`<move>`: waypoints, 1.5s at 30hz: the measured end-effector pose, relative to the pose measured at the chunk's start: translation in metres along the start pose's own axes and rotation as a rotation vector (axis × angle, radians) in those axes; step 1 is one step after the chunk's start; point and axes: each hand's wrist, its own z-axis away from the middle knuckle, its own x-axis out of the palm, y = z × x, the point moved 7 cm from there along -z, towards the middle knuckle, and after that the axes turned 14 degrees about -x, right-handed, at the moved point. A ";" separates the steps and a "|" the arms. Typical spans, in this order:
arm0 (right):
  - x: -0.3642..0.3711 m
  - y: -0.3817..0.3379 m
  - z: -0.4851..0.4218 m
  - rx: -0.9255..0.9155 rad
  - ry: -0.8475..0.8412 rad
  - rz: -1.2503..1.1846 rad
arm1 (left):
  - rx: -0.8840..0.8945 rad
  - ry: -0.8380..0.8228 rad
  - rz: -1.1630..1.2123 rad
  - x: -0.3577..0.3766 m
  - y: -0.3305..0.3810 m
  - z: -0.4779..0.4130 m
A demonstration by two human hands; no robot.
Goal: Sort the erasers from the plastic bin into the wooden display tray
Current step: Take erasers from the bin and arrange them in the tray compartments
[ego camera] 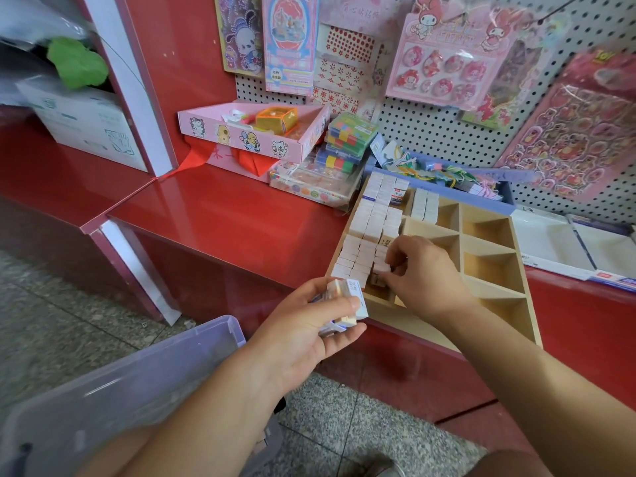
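Note:
A wooden display tray (488,294) with several compartments lies on the red counter. Its left column is packed with rows of white erasers (373,218), and a few more erasers (426,205) stand in the far middle compartment. My right hand (426,273) reaches into the near end of the left column and pinches a white eraser (381,268) among the rows. My left hand (309,325) hovers just in front of the counter edge, gripping a small stack of erasers (346,302). The translucent plastic bin (113,383) sits low at the left, under my left forearm.
A pink cartoon box (241,132) with an orange item, stacked colourful packs (344,146) and a blue tray of tangled items (447,177) crowd the counter behind the wooden tray. Sticker sheets hang on the pegboard (430,132). A white tray (564,242) lies to the right.

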 end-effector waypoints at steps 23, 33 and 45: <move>0.013 -0.028 0.041 0.278 -0.238 -1.074 | 0.076 -0.064 -0.142 0.010 0.000 0.008; -0.021 -0.003 0.027 0.231 0.038 -0.962 | 0.031 -0.061 -0.011 0.008 0.000 0.005; -0.064 0.160 -0.059 0.350 0.277 -0.020 | 0.006 -0.105 -0.001 0.017 -0.002 -0.004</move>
